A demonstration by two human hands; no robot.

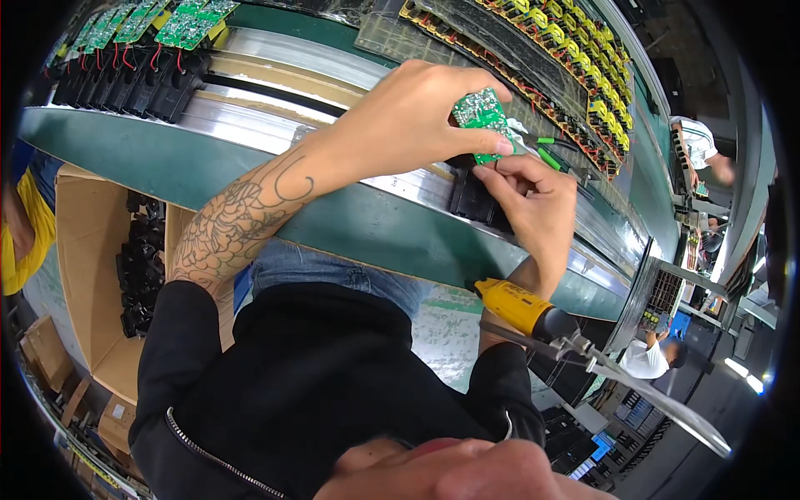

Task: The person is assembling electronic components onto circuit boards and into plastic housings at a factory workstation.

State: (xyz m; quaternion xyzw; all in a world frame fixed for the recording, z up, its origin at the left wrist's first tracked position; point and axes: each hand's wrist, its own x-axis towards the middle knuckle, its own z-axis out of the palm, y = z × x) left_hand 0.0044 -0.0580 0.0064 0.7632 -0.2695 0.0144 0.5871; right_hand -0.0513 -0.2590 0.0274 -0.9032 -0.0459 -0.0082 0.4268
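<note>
My left hand [429, 108], its tattooed forearm reaching across from the left, grips a small green circuit board [482, 112] by its edges, thumb on the near side. The board is tilted, with solder points on its visible face. My right hand [537, 196] is pinched at the board's lower end; what lies between those fingertips is too small to make out. Just below the board, a black plastic housing [473, 200] rests on the metal rail, partly covered by my right hand. Beside the hands are green-sleeved leads [547, 154] and a crumpled white piece [518, 132].
Green boards [190, 23] wired in red to black housings [171, 87] line the far left. A tray of boards with yellow components [596, 71] stands at the far right. A yellow tool [517, 307] hangs by my right forearm. A cardboard box [87, 275] holds black parts. Other people are nearby.
</note>
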